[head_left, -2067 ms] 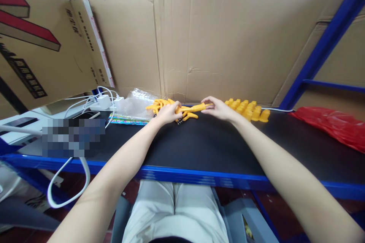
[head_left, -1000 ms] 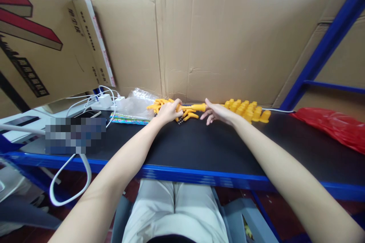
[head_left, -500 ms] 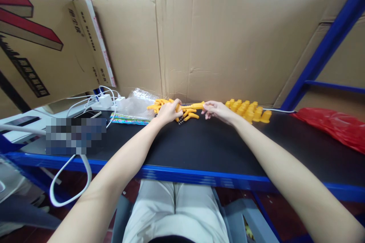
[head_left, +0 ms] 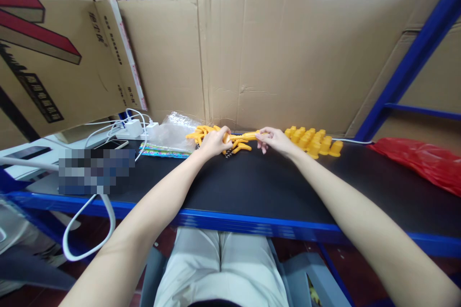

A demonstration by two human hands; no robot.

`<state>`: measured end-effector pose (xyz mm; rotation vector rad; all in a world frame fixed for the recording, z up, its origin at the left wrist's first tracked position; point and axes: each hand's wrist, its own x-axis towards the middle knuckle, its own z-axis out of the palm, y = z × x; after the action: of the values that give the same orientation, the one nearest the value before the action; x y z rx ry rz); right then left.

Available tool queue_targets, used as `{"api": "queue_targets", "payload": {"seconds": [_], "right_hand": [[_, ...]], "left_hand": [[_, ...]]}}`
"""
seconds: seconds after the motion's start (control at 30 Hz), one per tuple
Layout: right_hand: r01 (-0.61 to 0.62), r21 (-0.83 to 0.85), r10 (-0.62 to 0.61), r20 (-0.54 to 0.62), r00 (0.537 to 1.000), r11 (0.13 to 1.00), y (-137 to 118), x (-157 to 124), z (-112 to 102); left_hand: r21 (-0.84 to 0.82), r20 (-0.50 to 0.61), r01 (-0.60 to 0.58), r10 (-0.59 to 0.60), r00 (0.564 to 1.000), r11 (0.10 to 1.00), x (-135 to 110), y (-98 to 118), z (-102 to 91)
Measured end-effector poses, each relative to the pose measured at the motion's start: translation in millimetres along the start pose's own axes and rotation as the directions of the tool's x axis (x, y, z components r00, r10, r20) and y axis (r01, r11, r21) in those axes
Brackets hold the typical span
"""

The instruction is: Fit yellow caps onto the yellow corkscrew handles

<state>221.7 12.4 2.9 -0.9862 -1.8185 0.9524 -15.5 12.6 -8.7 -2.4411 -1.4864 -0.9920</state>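
My left hand [head_left: 215, 142] is closed around the handle of a yellow corkscrew [head_left: 226, 138], whose screw points right. A slender yellow sleeve [head_left: 249, 135] lies in line with that screw, and the fingers of my right hand [head_left: 275, 141] pinch its right end. How far the screw sits inside the sleeve I cannot tell. Beneath and around my left hand lies a pile of yellow corkscrews [head_left: 242, 147] with bare metal spirals showing. Several yellow cup-shaped pieces [head_left: 314, 146] stand in rows just right of my right hand.
A clear plastic bag [head_left: 176, 129] rests on a colourful flat packet [head_left: 162, 151] at the left. White cables and chargers [head_left: 133, 127] lie further left. A red plastic bag [head_left: 419, 158] is at the right. Cardboard [head_left: 288, 57] walls the back of the black tabletop [head_left: 259, 187].
Both hands stay nearly in place on the corkscrew and sleeve. My right hand has shifted very slightly to the right; the pile and the cup-shaped pieces look unchanged.
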Motion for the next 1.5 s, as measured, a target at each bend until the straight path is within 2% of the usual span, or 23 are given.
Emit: {"api": "queue_targets", "payload": {"seconds": [0.23, 0.57, 0.83, 1.27, 1.5], "right_hand": [[-0.031, 0.019, 0.032, -0.040, 0.999, 0.999, -2.2, 0.5, 3.7], [-0.075, 0.024, 0.076, -0.050, 0.996, 0.997, 4.8, 5.0, 3.9], [-0.007, 0.032, 0.005, 0.050, 0.999, 0.999, 3.4, 2.0, -4.3], [0.019, -0.022, -0.020, -0.023, 1.000, 1.000, -1.5, -0.3, -2.2], [0.013, -0.025, -0.013, -0.016, 1.000, 1.000, -7.3, -3.4, -2.4]], "left_hand": [[-0.078, -0.039, -0.065, 0.062, 0.997, 0.995, 1.3, -1.2, 2.8], [-0.157, -0.026, -0.055, 0.052, 0.998, 0.986, 2.4, -6.5, 6.2], [-0.142, -0.016, -0.053, 0.051, 0.999, 0.988, 3.5, -11.1, 8.4], [-0.107, -0.006, -0.056, 0.055, 0.998, 0.993, 2.6, -8.8, 7.1], [-0.080, -0.022, -0.064, 0.063, 0.998, 0.995, 1.7, -4.6, 4.6]]}}
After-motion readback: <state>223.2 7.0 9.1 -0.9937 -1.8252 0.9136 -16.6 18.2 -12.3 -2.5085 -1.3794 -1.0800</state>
